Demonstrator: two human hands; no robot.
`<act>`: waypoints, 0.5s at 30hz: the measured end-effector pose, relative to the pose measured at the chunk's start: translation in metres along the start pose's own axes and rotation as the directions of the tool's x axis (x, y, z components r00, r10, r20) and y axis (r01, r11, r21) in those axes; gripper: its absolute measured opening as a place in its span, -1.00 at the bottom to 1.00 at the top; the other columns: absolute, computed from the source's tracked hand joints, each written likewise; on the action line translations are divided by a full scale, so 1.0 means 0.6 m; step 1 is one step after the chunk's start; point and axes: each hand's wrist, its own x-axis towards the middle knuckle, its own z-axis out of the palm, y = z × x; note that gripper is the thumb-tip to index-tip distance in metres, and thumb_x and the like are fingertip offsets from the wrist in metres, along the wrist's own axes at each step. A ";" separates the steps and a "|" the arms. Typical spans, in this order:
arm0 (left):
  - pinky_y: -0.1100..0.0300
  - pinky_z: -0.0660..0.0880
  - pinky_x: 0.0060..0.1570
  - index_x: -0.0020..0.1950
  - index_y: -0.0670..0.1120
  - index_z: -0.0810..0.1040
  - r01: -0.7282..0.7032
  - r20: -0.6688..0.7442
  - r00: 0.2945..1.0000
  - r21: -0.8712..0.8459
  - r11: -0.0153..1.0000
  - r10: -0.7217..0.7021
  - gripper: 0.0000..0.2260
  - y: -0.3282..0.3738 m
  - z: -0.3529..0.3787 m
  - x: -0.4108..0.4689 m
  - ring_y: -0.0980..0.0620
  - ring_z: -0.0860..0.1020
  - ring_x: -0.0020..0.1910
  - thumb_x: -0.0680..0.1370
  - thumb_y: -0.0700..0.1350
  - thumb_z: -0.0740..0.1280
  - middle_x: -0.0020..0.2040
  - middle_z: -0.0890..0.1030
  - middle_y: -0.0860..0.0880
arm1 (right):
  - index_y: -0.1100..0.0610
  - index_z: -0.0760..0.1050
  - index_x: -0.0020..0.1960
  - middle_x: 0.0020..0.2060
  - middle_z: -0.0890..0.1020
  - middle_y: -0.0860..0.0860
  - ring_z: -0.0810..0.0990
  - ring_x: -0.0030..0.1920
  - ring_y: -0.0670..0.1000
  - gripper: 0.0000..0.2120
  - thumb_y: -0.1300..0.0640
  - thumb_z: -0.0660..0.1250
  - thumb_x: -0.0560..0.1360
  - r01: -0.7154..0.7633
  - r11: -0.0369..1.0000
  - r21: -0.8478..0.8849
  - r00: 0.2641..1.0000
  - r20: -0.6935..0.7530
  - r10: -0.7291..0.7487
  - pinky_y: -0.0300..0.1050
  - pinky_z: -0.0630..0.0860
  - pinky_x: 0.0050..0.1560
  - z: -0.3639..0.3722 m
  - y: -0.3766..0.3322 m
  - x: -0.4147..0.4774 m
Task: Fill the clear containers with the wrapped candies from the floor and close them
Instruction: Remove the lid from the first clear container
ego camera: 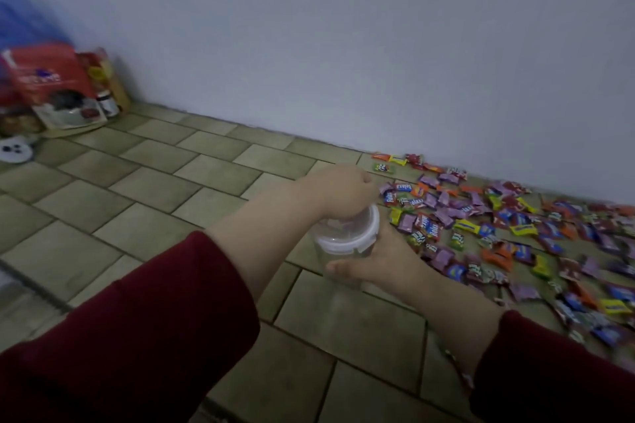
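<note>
Tiled floor [213, 178] in grey-beige, bounded by a plain pale wall [343, 27] at the back. Clear container [338, 251] is held upright above the floor, centre frame, between both hands. Its body is wrapped from the right side by the right hand [385, 259]; grip closed on the container, thumb laid across the front wall. White lid [347, 232] is seated on or at the rim; whether it is fully sealed cannot be told. Left hand [343, 192] is placed on top of the lid from above, fingers curled over the far edge; grip closed on the lid. Container contents cannot be made out through the blur. Both forearms are covered by dark red sleeves [144, 326].

Wrapped candies [508, 237] are spread loose on the floor to the right of the hands, running along the wall toward the right edge: purple, orange, yellow, green, blue and red wrappers. Nearest pieces lie just beside the right hand.

Far left corner: red packaging [48, 79] and other boxes are stacked against the wall, heavily blurred. White round object [15, 149] is seen on the floor in front of them.
</note>
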 end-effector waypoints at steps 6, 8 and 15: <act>0.09 0.40 -0.10 -0.05 -0.18 0.42 -0.121 0.138 0.987 0.277 0.953 0.085 -0.89 0.004 0.003 0.023 -0.17 0.53 0.04 0.60 -0.27 0.12 0.07 0.56 -0.21 | -0.04 0.32 0.41 0.25 0.54 -0.15 0.49 0.28 -0.15 -0.09 -0.02 0.65 0.14 -0.068 0.998 0.003 0.998 0.013 0.068 -0.03 0.43 0.32 0.000 0.022 0.005; 0.08 0.42 -0.09 -0.06 -0.18 0.43 -0.114 0.132 0.988 0.294 0.949 0.078 -0.90 0.006 0.005 0.029 -0.18 0.53 0.02 0.58 -0.27 0.14 0.05 0.56 -0.21 | -0.05 0.38 0.36 0.23 0.56 -0.15 0.50 0.28 -0.14 -0.14 -0.05 0.65 0.14 -0.084 0.996 -0.005 0.996 0.003 0.084 -0.01 0.43 0.33 0.001 0.027 0.004; 0.16 0.30 -0.22 -0.12 -0.12 0.41 -0.086 0.008 0.996 0.256 0.963 0.087 -0.75 0.010 0.008 0.026 -0.08 0.42 -0.17 0.65 -0.07 0.04 -0.21 0.45 -0.06 | -0.03 0.41 0.34 0.21 0.59 -0.14 0.52 0.25 -0.14 -0.22 -0.04 0.63 0.18 -0.108 0.994 -0.010 0.994 0.019 0.108 0.00 0.44 0.32 0.002 0.026 0.004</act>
